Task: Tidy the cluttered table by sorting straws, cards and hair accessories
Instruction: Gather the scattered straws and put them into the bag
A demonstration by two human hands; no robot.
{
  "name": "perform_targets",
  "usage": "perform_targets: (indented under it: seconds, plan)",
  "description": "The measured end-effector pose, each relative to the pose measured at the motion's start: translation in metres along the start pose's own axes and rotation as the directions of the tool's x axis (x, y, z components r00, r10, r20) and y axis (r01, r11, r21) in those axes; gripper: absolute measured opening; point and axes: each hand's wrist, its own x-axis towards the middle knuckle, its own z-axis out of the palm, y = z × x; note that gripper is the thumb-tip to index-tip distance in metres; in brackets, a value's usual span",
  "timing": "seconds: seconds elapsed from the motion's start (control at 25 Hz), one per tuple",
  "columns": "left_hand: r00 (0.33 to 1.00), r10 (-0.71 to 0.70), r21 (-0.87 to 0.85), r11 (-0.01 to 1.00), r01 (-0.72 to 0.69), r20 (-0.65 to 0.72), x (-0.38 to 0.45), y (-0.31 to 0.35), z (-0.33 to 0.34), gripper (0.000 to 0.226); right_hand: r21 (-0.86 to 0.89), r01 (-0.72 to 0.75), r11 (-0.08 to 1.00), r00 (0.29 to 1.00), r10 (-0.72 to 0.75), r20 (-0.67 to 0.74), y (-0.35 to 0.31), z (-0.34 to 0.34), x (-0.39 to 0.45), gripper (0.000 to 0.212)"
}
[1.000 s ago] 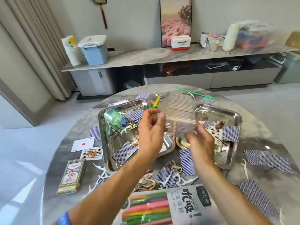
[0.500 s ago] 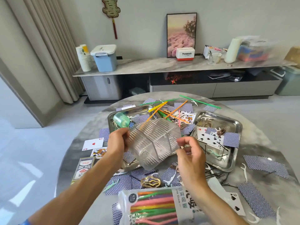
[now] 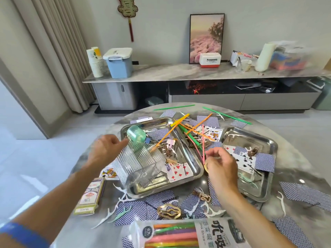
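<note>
progress: sorting barely begun, judging by the scatter. landmark = left tray (image 3: 194, 169). straws (image 3: 192, 130) lie crossed over its far right corner, two green ones further back on the table (image 3: 93, 169). cards (image 3: 176, 171) face up inside the tray near its front right corner, more face down in front of it and to its right. hair clips (image 3: 168, 211) in front of the tray, bobby pins inside it. card box (image 3: 89, 196) to the tray's front left; straw bag (image 3: 186, 233) well in front. all three groups remain mixed; nothing visibly grouped yet.

clear ribbed box (image 3: 138, 163) sits tilted on the tray's left rim. left hand (image 3: 105, 149) just left of it, fingers extended, thumb at the box's top edge; no grip seen. right hand (image 3: 219, 164) just right of the tray, fingers curled, pinching a small gold ring (image 3: 206, 166) beside the pink straw (image 3: 203, 145)'s near end. whether it touches the straw: cannot tell.
</note>
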Motion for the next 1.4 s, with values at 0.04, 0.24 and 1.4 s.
perform_targets:
  seconds: [0.04, 0.24, 1.4]
  plan:
    - [0.997, 0.07, 0.122, 0.99, -0.067, -0.025, 0.014, 0.004, -0.004, 0.035, -0.018, 0.026, 1.0, 1.0, -0.026, -0.007, -0.004, 0.003, 0.016, 0.025]
    - [0.964, 0.266, 0.16, 0.95, -0.267, 0.03, 0.128, 0.066, 0.045, 0.019, -0.271, 0.268, 0.925, 0.962, -0.271, 0.026, -0.012, 0.069, 0.142, 0.017]
    - [0.776, 0.42, 0.215, 0.798, -0.563, 0.47, 0.264, 0.138, 0.187, 0.036, -0.326, 0.75, 0.575, 0.605, -0.398, 0.69, 0.056, 0.14, 0.268, 0.037]
